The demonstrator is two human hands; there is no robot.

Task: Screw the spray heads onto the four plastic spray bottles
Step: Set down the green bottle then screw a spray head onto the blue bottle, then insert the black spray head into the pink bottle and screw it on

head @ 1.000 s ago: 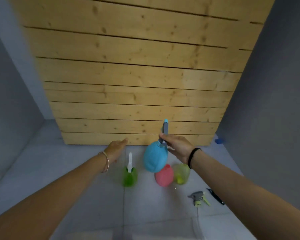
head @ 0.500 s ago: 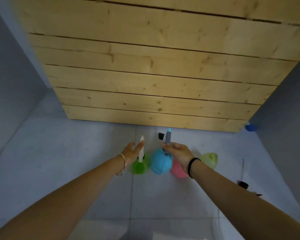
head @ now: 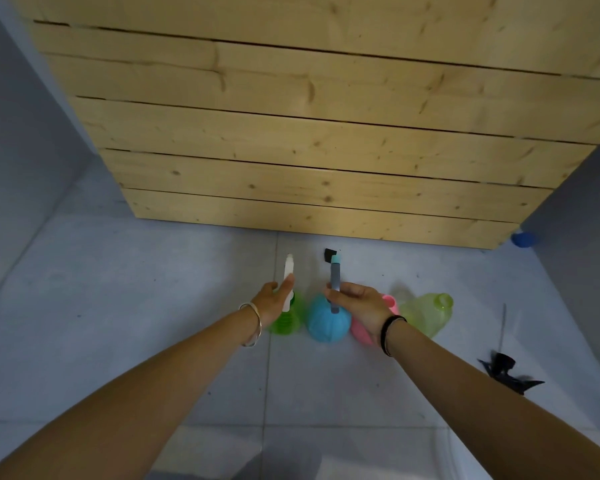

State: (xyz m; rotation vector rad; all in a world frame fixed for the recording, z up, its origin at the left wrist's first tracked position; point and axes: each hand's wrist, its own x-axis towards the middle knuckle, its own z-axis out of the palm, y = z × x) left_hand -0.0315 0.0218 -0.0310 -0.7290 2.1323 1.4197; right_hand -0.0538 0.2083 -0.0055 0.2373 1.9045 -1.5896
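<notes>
Four bottles stand in a row on the grey floor. The green bottle [head: 286, 320] carries a white spray head [head: 288, 271], and my left hand [head: 274, 299] rests at its neck with the thumb along the head. The blue bottle [head: 326, 325] carries a grey spray head [head: 335, 277] with a light blue tip, and my right hand [head: 357, 301] grips that head's stem. The pink bottle [head: 389, 302] is mostly hidden behind my right hand and has an open neck. The yellow-green bottle [head: 426, 313] leans to the right with no head on it.
A black spray head [head: 503, 367] with its thin tube lies on the floor at the right. A wooden plank wall [head: 309, 174] rises just behind the bottles. A small blue object [head: 522, 239] lies at the wall's right corner. Grey walls close both sides.
The blue bottle, held in the air a second ago, now stands on the floor between the green and pink bottles. My left hand has moved onto the green bottle's neck.
</notes>
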